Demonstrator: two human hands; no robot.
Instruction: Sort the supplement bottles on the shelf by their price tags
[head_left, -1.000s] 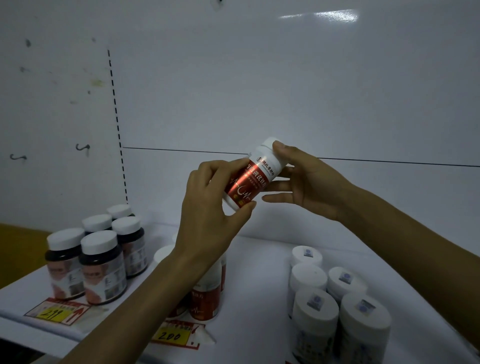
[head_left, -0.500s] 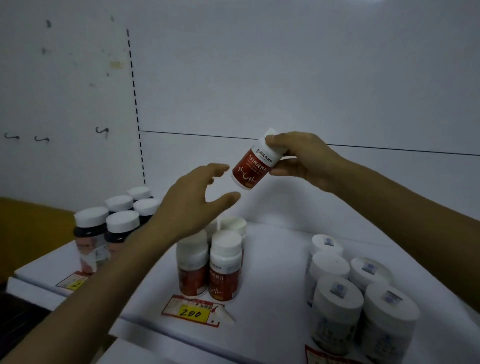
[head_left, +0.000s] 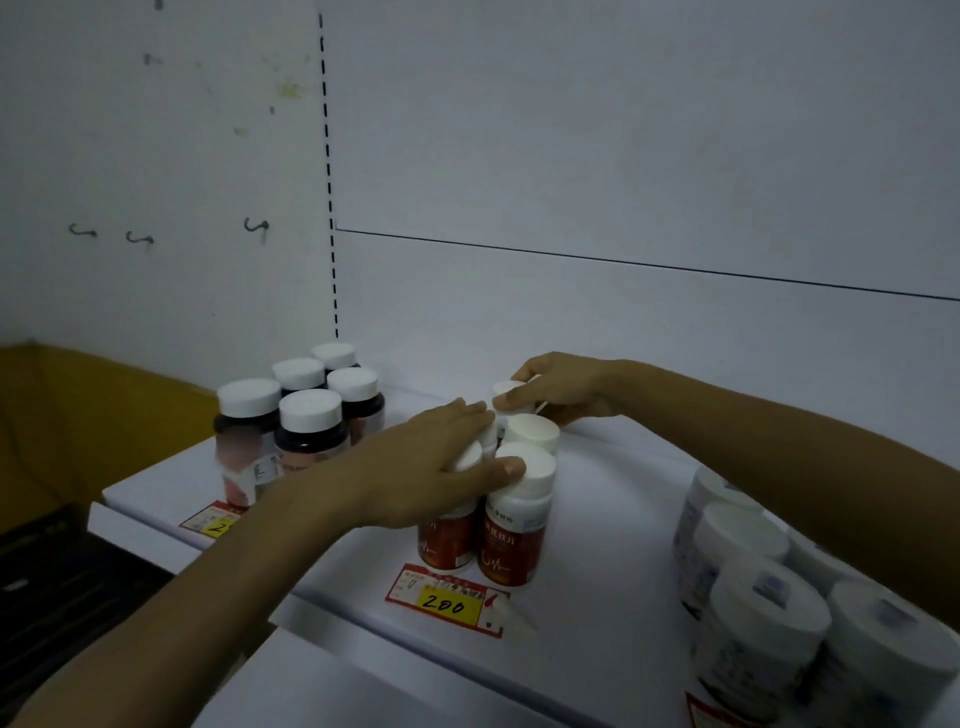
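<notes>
A cluster of red-labelled bottles (head_left: 511, 540) with white caps stands mid-shelf behind a yellow price tag reading 200 (head_left: 447, 603). My left hand (head_left: 426, 462) lies flat over the caps of the front bottles, thumb on the nearest cap. My right hand (head_left: 561, 389) grips the white cap of a red-labelled bottle (head_left: 506, 389) at the back of that cluster; its body is hidden behind the others. Dark bottles (head_left: 311, 431) with white caps stand at the left, behind a partly hidden yellow tag (head_left: 218, 527).
Several white bottles (head_left: 763, 608) crowd the right end of the white shelf (head_left: 597, 597), under my right forearm. The white back wall rises close behind. A yellow surface (head_left: 93, 405) and a dark crate (head_left: 62, 587) lie to the left, below the shelf edge.
My right hand brought the red-labelled bottle down from mid-air to the back of the red cluster. My left hand dropped onto the front bottles' caps. The view tilted down.
</notes>
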